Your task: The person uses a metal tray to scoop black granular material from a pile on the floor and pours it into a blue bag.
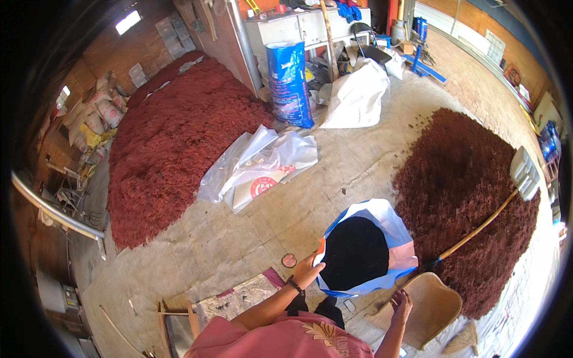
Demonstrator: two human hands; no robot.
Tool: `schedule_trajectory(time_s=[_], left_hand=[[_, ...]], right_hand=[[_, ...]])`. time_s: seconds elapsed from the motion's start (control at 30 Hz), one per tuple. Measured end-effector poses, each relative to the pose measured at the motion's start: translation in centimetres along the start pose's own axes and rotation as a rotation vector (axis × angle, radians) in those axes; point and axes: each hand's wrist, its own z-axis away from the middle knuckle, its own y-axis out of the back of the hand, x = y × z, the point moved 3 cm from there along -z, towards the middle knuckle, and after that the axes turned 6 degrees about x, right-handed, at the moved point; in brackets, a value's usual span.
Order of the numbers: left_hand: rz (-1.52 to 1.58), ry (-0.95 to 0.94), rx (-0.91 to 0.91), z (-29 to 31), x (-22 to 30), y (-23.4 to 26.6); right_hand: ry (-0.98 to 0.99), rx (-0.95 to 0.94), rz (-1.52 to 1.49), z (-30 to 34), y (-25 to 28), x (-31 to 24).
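My left hand (307,272) grips the left rim of a blue and white sack (401,261), whose mouth gapes upward. Inside lies fine black material (356,253), level and dark. Just below the sack's lower right edge is my right hand (402,303), fingers apart and bent, with nothing seen in it. It hovers at the left side of a tan scoop-shaped basket (440,304); whether it touches the basket or the sack I cannot tell.
A reddish-brown heap (173,143) fills the left; a darker heap (453,173) lies right, a wooden-handled tool (477,231) across it. Clear plastic sheeting (256,164), a full blue sack (289,83) and a white sack (358,95) are ahead. A wooden frame (194,319) sits lower left.
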Motion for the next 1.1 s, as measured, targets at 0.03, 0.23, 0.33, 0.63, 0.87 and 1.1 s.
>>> schedule_trajectory(time_s=[0.03, 0.23, 0.33, 0.63, 0.87, 1.1], left_hand=[[0.032, 0.01, -0.039, -0.3, -0.4, -0.2], [0.213, 0.139, -0.285, -2.9, -0.7, 1.7], [0.202, 0.14, -0.337, -4.2, -3.2, 1.7], [0.095, 0.083, -0.466, -6.1, -6.3, 1.3], [0.01, 0.028, -0.441, -5.4, -6.3, 1.5], [0.109, 0.186, -0.51, -6.9, -13.3, -0.6]], right_hand=[[-0.014, 0.01, -0.034, 0.8, -0.1, 0.7], [-0.165, 0.007, -0.003, 4.3, -1.9, 7.8], [-0.255, -0.013, 0.035, 6.3, -3.7, 9.2], [-0.275, 0.172, -0.097, 13.1, -3.2, 12.6], [-0.293, 0.157, -0.193, 15.9, -2.8, 16.0], [-0.178, 0.128, -0.335, 11.1, -3.0, 18.3]])
